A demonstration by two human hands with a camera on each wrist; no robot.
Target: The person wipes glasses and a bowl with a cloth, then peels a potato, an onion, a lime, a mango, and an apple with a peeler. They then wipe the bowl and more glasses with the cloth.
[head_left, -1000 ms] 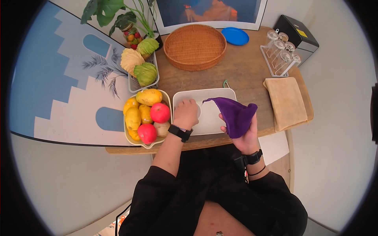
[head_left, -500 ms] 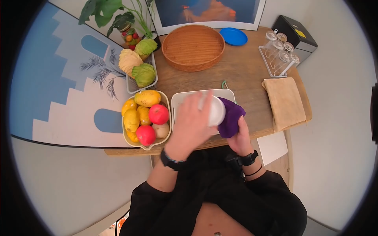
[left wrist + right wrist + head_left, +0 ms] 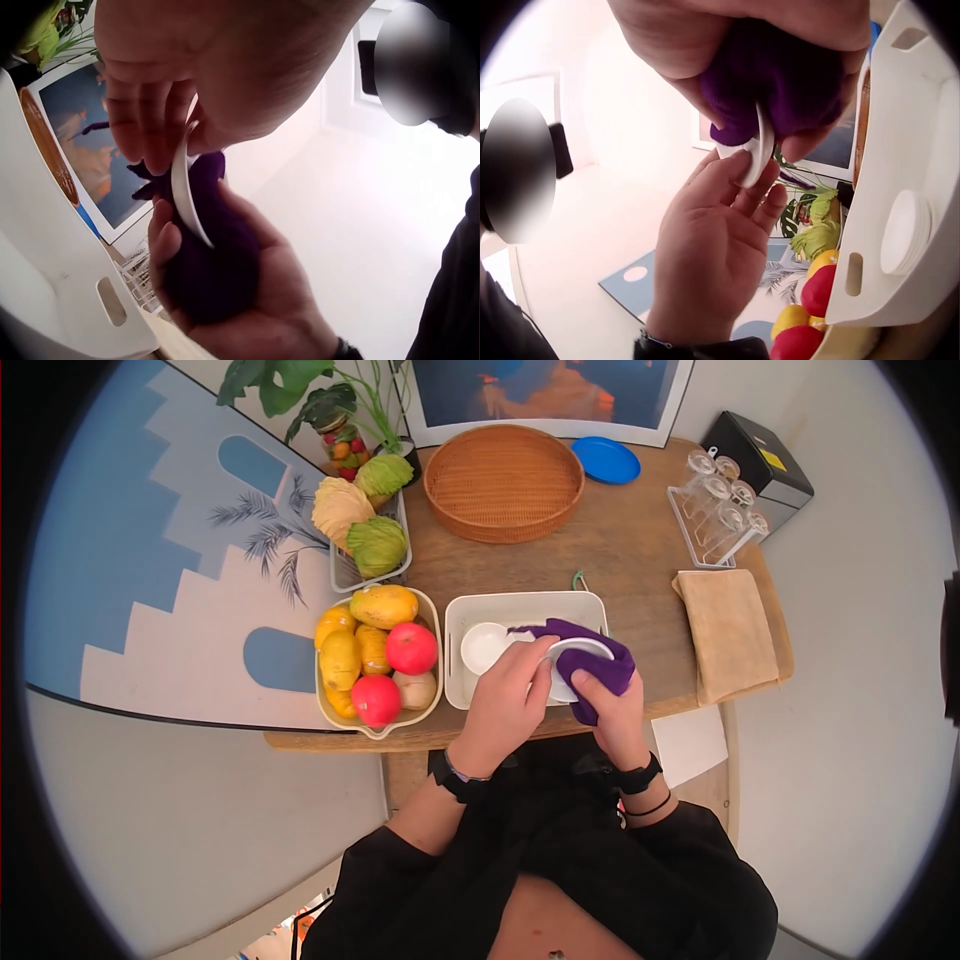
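Note:
A small white plate (image 3: 563,682) is held between both hands, above the front of a white tray (image 3: 525,603). My left hand (image 3: 508,700) pinches the plate's left edge between thumb and fingers, as the left wrist view also shows. Wrapped over the plate's other side is a purple cloth (image 3: 217,274). My right hand (image 3: 620,722) grips the plate through this cloth, its thumb pressing the cloth onto the plate's face. Inside the tray lies a stack of small white plates (image 3: 906,232), partly covered by the left hand and cloth in the head view.
Left of the tray stands a basin (image 3: 437,622) of yellow and red fruit. Behind it is a basket (image 3: 340,572) of leafy vegetables. A round wicker tray (image 3: 505,500), a blue plate (image 3: 606,460), a glass rack (image 3: 688,525) and a folded tan cloth (image 3: 735,630) are farther off.
My left hand has left the tray with a white plate and brought it right, to the cloth. My right hand has closed the purple cloth around the plate's edge.

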